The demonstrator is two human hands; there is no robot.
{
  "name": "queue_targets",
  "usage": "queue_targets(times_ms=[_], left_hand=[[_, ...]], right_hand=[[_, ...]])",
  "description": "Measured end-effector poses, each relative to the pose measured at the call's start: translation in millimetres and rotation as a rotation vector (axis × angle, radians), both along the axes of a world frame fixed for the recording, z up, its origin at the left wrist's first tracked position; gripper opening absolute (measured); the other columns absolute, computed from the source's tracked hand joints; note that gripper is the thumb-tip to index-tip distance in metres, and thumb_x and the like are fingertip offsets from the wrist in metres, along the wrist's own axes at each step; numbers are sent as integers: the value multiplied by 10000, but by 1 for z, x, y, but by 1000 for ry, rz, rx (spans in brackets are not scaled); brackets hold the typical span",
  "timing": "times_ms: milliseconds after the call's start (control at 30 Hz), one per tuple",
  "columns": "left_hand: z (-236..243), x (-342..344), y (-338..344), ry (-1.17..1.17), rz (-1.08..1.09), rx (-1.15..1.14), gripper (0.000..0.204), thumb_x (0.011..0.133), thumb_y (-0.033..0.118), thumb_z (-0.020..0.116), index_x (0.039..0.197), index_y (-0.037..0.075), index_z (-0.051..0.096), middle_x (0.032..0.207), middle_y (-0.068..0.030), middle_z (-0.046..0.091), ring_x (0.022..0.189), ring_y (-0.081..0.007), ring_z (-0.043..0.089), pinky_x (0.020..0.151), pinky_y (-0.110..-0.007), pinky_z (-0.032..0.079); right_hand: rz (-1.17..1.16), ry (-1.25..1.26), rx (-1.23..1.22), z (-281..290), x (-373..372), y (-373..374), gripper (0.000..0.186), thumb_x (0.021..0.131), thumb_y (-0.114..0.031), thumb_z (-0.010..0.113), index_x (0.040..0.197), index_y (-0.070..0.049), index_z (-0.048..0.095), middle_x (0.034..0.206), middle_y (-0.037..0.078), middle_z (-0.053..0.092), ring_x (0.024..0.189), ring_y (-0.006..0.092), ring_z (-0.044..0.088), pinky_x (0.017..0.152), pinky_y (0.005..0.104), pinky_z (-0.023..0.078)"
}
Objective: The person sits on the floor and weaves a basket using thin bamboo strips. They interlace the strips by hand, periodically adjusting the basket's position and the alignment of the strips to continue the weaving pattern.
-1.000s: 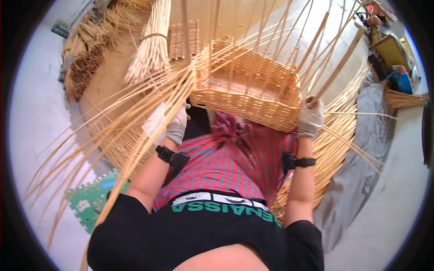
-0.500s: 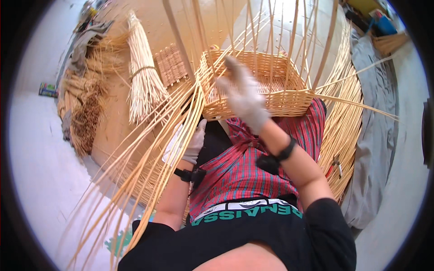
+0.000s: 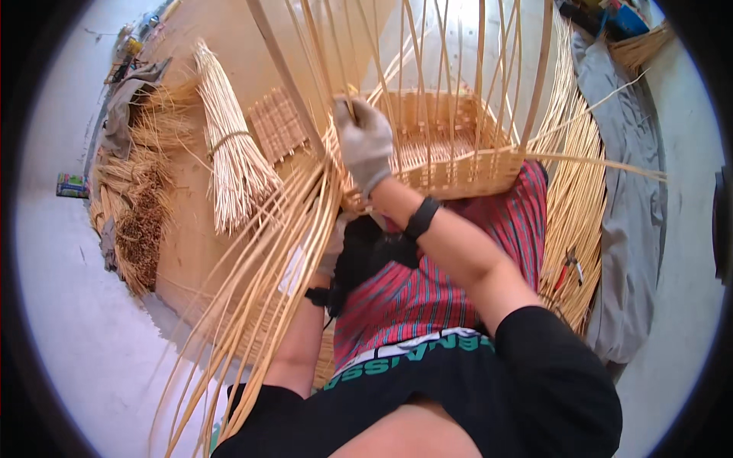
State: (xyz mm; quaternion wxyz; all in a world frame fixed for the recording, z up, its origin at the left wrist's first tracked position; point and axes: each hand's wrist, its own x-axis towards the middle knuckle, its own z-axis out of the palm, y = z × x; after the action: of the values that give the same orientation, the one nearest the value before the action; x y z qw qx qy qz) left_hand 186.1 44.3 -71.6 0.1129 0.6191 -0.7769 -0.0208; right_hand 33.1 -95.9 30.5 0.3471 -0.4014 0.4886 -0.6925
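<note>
A half-woven rectangular wicker basket (image 3: pixel 458 164) rests on my lap over a red striped cloth (image 3: pixel 427 290), with long upright stakes rising from its rim. My right hand (image 3: pixel 365 145), in a grey glove, reaches across to the basket's left corner and is closed around one upright cane stake (image 3: pixel 345 84). My left hand (image 3: pixel 334 244), also gloved, sits lower at the basket's left side, mostly hidden behind a sheaf of long loose cane strands (image 3: pixel 259 290) that fan down to the lower left; its grip cannot be made out.
A tied bundle of pale reeds (image 3: pixel 229 160) and a small woven mat (image 3: pixel 276 126) lie on the board to the left. Heaps of darker straw (image 3: pixel 141 214) lie further left. More cane strands (image 3: pixel 573 206) and a grey cloth (image 3: pixel 634 229) lie on the right, with pliers (image 3: pixel 569 267).
My right hand has swung from the basket's right side across to its left corner and closed on a stake. The view has moved closer to the basket.
</note>
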Motion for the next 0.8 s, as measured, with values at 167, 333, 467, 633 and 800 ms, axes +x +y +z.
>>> queue_targets(times_ms=[167,333,467,633,800], left_hand=[[-4,-15,-10,395,42,-89,636,801,265,865,1321,43,575,1110,-217,688,932,-400,666,821,-486,524],[-12,-5,-13,286,72,34,659,791,236,859,1347,41,563,1162,-201,682,1036,-397,652,906,-469,512],[-21,-6,-19,395,68,38,614,759,250,875,1273,29,623,1149,-196,689,1031,-381,660,899,-456,522],[34,-23,-6,218,103,43,557,722,363,897,1108,17,692,1022,-190,712,895,-380,680,827,-479,537],[61,-69,29,321,-14,-224,436,850,172,791,1254,97,643,1173,-99,708,924,-291,712,780,-349,574]], right_hand=[[460,349,264,72,-28,-22,398,964,-387,695,1101,-16,744,972,149,735,922,260,719,842,310,557],[-27,121,-456,114,-1,-5,467,1031,-358,576,1370,-38,576,1195,186,666,1189,298,621,1017,359,498],[635,-239,-280,30,-52,14,436,1058,-380,496,1326,-37,515,1121,144,588,1069,263,571,986,400,497],[771,-838,-126,-97,-142,81,518,1071,-523,411,1123,-29,556,808,75,540,737,229,570,848,453,561],[394,-549,17,-48,-144,95,571,1075,-564,358,1026,-29,548,713,36,493,632,204,556,776,446,579]])
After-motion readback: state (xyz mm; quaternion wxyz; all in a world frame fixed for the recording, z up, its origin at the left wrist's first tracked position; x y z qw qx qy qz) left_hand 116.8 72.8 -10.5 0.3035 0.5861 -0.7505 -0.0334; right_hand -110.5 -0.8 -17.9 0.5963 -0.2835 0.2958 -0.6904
